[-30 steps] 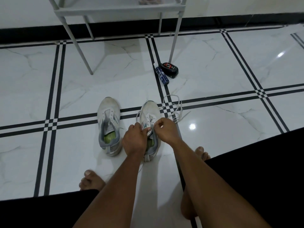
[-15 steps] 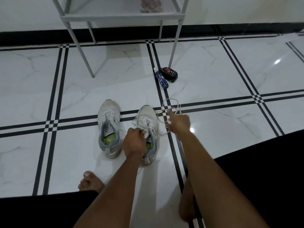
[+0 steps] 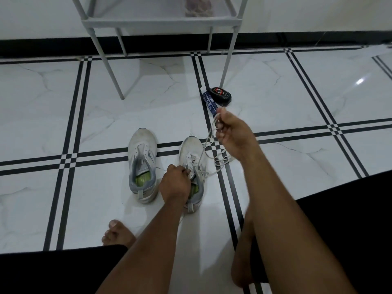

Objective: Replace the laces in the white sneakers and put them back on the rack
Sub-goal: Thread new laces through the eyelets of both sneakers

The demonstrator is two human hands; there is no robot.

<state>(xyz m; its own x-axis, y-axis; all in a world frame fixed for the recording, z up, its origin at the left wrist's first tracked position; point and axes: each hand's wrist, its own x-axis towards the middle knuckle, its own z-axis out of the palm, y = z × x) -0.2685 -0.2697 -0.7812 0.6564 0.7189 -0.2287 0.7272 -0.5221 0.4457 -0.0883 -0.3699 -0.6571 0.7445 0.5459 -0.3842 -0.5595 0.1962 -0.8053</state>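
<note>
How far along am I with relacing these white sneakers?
Done: the left sneaker looks unlaced. In hand: your left hand grips the right sneaker while your right hand pulls a white lace from it. Left: lacing both sneakers and returning them to the rack.

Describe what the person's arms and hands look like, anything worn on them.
Both forearms are bare to the frame's bottom edge: no sleeves, watch or bracelet show. The left hand and right hand wear no gloves, and no rings can be made out. Fingernails look short and unpainted. Black clothing covers the lap on both sides.
</note>
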